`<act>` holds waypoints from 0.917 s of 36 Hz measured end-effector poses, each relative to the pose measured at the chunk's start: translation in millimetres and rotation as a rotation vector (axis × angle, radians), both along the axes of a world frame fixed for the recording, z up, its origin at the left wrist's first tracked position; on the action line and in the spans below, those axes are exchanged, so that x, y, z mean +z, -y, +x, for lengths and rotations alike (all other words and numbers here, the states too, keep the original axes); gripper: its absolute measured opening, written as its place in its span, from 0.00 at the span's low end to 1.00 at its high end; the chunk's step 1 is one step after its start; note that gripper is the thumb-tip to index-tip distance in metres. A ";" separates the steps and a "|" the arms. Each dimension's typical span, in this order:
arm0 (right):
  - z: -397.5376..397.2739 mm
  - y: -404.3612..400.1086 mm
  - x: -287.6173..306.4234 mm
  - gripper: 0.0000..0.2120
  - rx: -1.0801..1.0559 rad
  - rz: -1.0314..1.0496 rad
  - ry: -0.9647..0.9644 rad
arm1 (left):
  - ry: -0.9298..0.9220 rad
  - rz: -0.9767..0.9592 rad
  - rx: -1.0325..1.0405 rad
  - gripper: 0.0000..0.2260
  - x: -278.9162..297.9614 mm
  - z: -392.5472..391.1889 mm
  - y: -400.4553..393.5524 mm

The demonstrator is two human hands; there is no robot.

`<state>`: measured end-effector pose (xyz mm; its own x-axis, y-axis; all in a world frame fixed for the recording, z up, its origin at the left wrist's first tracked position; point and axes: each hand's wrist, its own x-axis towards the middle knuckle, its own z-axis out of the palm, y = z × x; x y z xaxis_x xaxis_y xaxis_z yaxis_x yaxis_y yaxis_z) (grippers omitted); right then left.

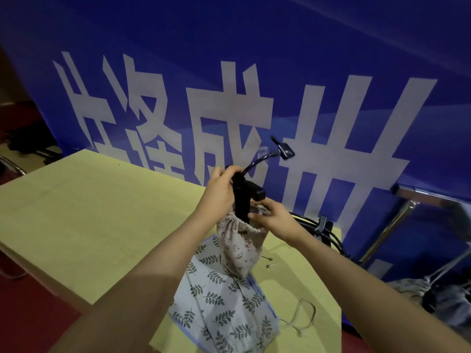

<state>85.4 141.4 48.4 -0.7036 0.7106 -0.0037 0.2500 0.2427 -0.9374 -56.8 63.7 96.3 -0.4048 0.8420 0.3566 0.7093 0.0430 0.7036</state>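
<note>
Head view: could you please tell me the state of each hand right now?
Left hand: grip closed round the black hand pump, near its top.
Right hand: grip pinching the rim of the drawstring pouch.

Blue banner (305,47) with big white characters fills the view ahead of me. Pale yellow tabletop (76,212) below it. Red floor (30,314) on my left. Chrome frame (397,220) on my right. Light dim.

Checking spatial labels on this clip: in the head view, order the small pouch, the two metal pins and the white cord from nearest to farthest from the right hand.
1. small pouch: the right hand grips its rim.
2. metal pins: on the table below that hand.
3. white cord: at the table's near edge.
</note>
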 end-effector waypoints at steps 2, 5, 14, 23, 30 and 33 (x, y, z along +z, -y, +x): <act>3.9 0.0 1.2 0.09 -0.014 0.021 -0.007 | -0.002 0.005 0.011 0.16 2.4 0.0 -0.8; 10.9 -2.3 7.2 0.09 -0.018 0.017 -0.028 | -0.002 -0.010 0.009 0.14 5.4 2.2 -2.6; 31.5 -23.0 37.5 0.15 0.015 0.709 0.280 | -0.402 -0.129 0.181 0.26 11.4 18.1 -20.8; 36.4 -35.7 62.3 0.06 -0.173 1.215 0.431 | -0.361 -0.103 0.006 0.16 28.0 21.2 -30.1; 27.5 -32.4 91.9 0.10 -0.357 0.874 0.098 | -0.248 -0.157 -0.134 0.15 17.6 22.9 -26.4; 22.8 -26.8 89.8 0.11 -0.400 0.531 -0.083 | -0.290 -0.203 -0.092 0.14 26.9 26.2 -27.6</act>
<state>108.2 168.2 138.3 -0.3681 0.8072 0.4615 0.3487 0.5799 -0.7362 -30.6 91.3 123.2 -0.2306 0.9357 0.2669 0.8855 0.0881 0.4562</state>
